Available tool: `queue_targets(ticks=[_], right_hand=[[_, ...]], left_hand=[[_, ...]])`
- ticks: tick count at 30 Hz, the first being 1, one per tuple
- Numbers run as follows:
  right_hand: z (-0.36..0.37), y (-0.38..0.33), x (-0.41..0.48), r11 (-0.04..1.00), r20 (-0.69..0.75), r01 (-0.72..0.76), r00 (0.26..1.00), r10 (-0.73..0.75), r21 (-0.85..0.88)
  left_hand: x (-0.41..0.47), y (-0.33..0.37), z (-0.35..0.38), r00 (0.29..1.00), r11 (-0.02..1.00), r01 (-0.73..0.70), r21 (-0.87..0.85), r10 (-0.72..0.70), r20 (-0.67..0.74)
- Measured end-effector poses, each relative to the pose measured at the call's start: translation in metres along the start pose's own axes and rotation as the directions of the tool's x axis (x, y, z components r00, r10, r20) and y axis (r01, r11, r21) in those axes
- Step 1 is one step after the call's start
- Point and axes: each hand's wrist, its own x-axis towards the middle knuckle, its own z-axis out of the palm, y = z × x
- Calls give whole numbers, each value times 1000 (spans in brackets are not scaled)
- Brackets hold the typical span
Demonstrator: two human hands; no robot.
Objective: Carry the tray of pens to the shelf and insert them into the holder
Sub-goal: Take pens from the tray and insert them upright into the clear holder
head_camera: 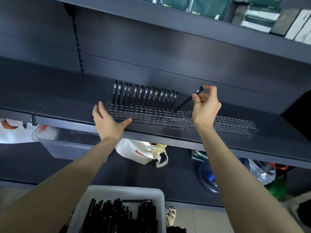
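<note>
Pen (186, 101) tip (pinched, right fingers (211, 89)) unclear at holder (151, 115).

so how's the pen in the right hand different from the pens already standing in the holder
The pen in the right hand leans steeply, top toward the right; the row of pens stands nearly upright. The held pen is pinched near its top; nothing touches the row. The row sits in the holder at its back holes; the held pen's lower end reaches the holder beside them, seated or not I cannot tell. All are black, caps up.
</note>
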Motion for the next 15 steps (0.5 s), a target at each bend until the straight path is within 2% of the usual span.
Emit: queue_targets(ticks=[5, 9, 15], right_hand=[[14, 9, 9, 997, 22, 56, 998, -55, -44], [23, 18, 9, 990, 68, 106, 993, -100, -89], [31, 27, 5, 962, 187, 148, 977, -106, -228]], left_hand=[[17, -13, 10, 997, 996, 46, -82, -40, 70], [19, -18, 14, 994, 991, 92, -101, -86, 65], [21, -25, 16, 996, 991, 80, -108, -75, 51]])
